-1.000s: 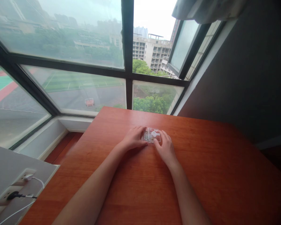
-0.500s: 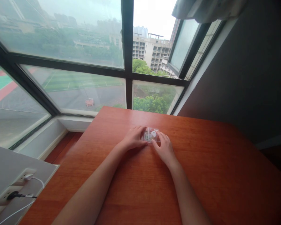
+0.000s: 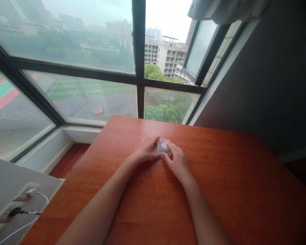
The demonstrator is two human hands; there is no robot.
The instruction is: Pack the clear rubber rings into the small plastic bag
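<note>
A small clear plastic box (image 3: 164, 147) lies on the wooden table, with a pale round mark on its top and small bits showing inside that I cannot make out. My left hand (image 3: 147, 149) grips the box's left side, fingers at the far edge and thumb at the near edge. On the right side, my right hand (image 3: 176, 158) has its fingers on the top and its thumb by the near edge. The lid looks lined up with the box; whether it is fully closed I cannot tell.
The reddish-brown table (image 3: 232, 177) spreads around both arms. Windows (image 3: 102, 98) with dark frames stand beyond its far edge. At the lower left, wall sockets (image 3: 13, 211) hold a black plug and a white one with cables.
My right hand has moved slightly left, and the clear lid with its round mark has shifted left over the box. The left hand has stayed in place.
</note>
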